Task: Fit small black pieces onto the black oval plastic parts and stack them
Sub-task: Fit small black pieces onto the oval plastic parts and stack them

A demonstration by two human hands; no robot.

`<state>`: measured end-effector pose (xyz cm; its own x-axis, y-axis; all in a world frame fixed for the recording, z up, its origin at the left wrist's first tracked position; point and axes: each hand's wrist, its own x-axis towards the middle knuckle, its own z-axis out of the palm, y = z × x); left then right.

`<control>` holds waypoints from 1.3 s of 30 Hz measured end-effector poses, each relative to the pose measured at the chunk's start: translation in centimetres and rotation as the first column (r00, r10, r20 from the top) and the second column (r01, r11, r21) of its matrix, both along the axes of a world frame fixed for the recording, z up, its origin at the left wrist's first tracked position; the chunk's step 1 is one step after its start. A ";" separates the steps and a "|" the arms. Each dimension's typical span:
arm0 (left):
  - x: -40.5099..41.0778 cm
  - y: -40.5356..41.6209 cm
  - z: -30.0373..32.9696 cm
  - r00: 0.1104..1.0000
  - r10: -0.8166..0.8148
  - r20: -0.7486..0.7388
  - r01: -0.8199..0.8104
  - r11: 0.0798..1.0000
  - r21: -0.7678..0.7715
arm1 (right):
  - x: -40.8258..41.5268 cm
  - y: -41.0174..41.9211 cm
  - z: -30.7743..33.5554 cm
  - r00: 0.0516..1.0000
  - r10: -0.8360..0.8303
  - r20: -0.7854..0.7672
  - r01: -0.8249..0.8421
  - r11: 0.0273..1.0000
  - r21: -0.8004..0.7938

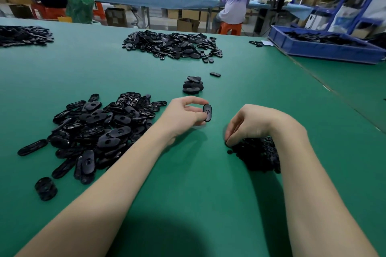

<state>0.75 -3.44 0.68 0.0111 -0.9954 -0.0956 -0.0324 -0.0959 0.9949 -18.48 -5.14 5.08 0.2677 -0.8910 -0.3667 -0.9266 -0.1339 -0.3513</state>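
- Left hand (183,113) pinches one oval part (207,112) between thumb and fingers, held upright on its edge just above the green table (188,183), centre of scene.
- Right hand (248,125) has fingers curled down into the pile of small pieces (258,155) on the near right; whether a piece is actually pinched, cannot tell, the fingertips hide it.
- Hands apart, not touching.
- Risk: small pieces are tiny and heaped, so the fingers could lift two at once or none.
- Risk: the oval is held by a light pinch at one end; pushing a piece in could twist it loose.
- Risk: finished stack (192,85) just beyond the left hand looks leaning and uneven, so a nudge while adding could topple it.
- Counts: one oval in hand; one stack, roughly five or six high; one stray oval (215,74) right of it.
- Loose oval heaps: near left (98,131), far centre (173,46), far left (23,35), too many to count.
- One blue bin (321,48) far right.
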 end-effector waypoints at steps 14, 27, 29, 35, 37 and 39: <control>-0.1 0.7 0.6 0.998 -0.021 0.053 0.026 0.994 -0.103 | 1.6 -0.3 -1.4 0.680 -0.290 0.674 0.360 0.932 0.038; -0.2 0.6 0.8 0.986 -0.025 0.164 0.054 0.983 -0.174 | 1.5 -0.4 -1.6 0.629 -0.335 0.702 0.391 0.916 0.087; -0.2 0.6 0.8 0.989 -0.024 0.148 0.050 0.983 -0.175 | 1.5 -0.5 -1.7 0.624 -0.338 0.705 0.391 0.916 0.093; -0.5 0.8 0.9 0.992 -0.012 0.123 0.035 0.983 -0.182 | 1.6 -0.7 -1.9 0.644 -0.328 0.691 0.414 0.909 0.046; -0.6 0.9 0.9 0.997 -0.002 0.078 0.015 0.985 -0.172 | 1.6 -0.6 -1.8 0.655 -0.313 0.688 0.415 0.910 0.019; -0.6 0.9 1.0 1.000 0.000 -0.009 -0.002 0.990 -0.143 | 1.4 -0.5 -1.6 0.659 -0.317 0.682 0.415 0.910 0.023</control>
<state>0.17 -2.55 1.72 0.0118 -0.9988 0.0476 -0.0233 0.0474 0.9986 -17.12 -5.65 3.47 0.0367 -0.9937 -0.1055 -0.4456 0.0782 -0.8918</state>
